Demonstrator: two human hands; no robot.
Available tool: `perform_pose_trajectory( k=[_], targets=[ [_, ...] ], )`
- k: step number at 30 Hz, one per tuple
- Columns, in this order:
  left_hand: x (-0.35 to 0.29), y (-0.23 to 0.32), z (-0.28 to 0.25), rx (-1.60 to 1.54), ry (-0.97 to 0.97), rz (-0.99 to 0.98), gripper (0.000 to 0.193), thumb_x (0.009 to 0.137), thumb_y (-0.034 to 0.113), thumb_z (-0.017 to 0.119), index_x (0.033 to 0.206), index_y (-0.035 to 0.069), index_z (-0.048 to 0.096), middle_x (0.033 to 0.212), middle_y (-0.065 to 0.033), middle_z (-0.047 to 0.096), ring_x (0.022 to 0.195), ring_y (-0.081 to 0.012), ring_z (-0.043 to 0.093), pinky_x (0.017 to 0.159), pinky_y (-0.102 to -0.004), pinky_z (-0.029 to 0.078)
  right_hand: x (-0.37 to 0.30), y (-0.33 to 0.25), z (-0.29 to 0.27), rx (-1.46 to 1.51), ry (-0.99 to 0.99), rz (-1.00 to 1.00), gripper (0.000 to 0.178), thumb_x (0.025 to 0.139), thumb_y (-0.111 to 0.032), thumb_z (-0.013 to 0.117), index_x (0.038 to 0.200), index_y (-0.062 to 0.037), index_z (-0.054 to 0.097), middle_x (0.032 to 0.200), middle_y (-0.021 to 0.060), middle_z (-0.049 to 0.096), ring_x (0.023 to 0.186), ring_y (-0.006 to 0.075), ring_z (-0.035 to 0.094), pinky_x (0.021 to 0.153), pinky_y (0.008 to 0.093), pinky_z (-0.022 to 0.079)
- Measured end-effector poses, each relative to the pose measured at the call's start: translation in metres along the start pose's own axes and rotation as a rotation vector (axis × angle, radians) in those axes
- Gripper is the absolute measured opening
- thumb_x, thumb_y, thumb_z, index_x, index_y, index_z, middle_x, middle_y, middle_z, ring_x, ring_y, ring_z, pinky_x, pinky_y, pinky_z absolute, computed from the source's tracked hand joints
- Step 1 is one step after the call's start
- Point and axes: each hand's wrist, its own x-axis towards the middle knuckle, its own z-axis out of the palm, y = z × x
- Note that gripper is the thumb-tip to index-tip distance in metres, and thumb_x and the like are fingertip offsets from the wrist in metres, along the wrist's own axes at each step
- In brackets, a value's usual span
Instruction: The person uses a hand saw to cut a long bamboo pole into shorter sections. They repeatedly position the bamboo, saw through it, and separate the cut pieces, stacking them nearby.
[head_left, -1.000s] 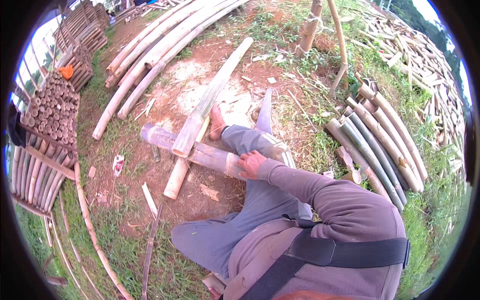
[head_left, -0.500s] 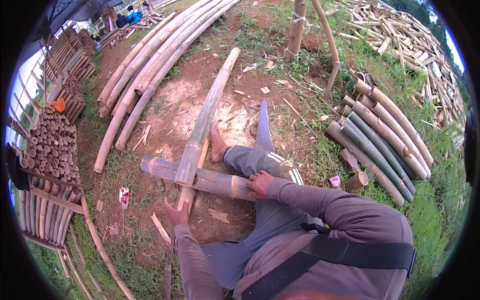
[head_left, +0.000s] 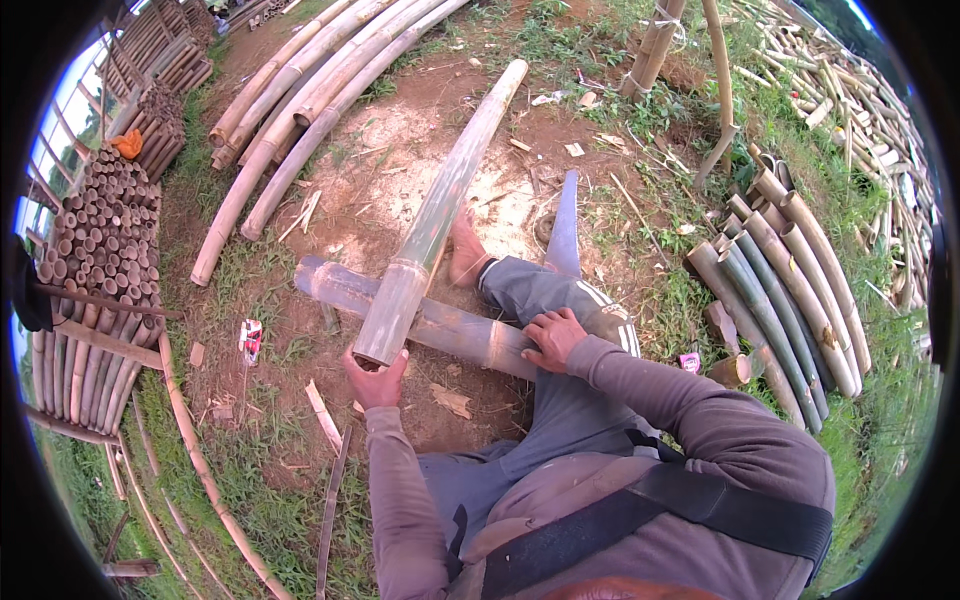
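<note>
My left hand [head_left: 378,379] is wrapped round the near end of a long greenish bamboo pole [head_left: 432,222], which slants away from me toward the far side. The pole rests across a shorter, thicker bamboo piece [head_left: 452,328] lying crosswise on the ground and against my leg. My right hand [head_left: 556,339] grips the right end of that crosswise piece, fingers curled over its top, beside my knee. A bare foot [head_left: 466,250] is set close against the pole's right side. Just beyond my knee lies a bluish tapered blade [head_left: 564,228] that looks like a handsaw; its handle is hidden.
Long bamboo poles [head_left: 300,108] lie at the far left, with cut bamboo stacked [head_left: 105,225] behind. Cut tubes [head_left: 775,290] and a mallet-like wooden piece [head_left: 722,326] are at right. A red-and-white packet [head_left: 251,342] and a dark flat strip [head_left: 334,515] lie at left.
My left hand has moved from the pale strip under the pole up to the pole's near end and closed round it. My right hand stays on the crosswise piece. The view has shifted.
</note>
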Motion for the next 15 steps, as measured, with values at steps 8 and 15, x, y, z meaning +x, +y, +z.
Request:
perform_pose_trajectory(
  k=[8, 15],
  targets=[
    [-0.225, -0.015, -0.329, -0.153, 0.336, -0.111, 0.093, 0.078, 0.035, 0.091, 0.151, -0.002, 0.046, 0.139, -0.0176, 0.060, 0.129, -0.0301, 0.060, 0.110, -0.0437, 0.049, 0.041, -0.026, -0.012, 0.287, 0.201, 0.155, 0.049, 0.092, -0.052, 0.070, 0.123, -0.0137, 0.073, 0.127, 0.0107, 0.070, 0.129, 0.0312, 0.060, 0.109, 0.0506, 0.039],
    [-0.392, -0.006, -0.461, -0.521, 1.279, -0.081, 0.089, 0.087, 0.054, 0.073, 0.154, 0.002, 0.046, 0.150, -0.0222, 0.055, 0.138, -0.0391, 0.056, 0.110, -0.0547, 0.051, 0.098, -0.085, 0.006, 0.338, 0.260, 0.015, 0.058, 0.089, -0.049, 0.076, 0.134, -0.0143, 0.066, 0.137, 0.0105, 0.065, 0.132, 0.0330, 0.058, 0.111, 0.0517, 0.040]
  ],
)
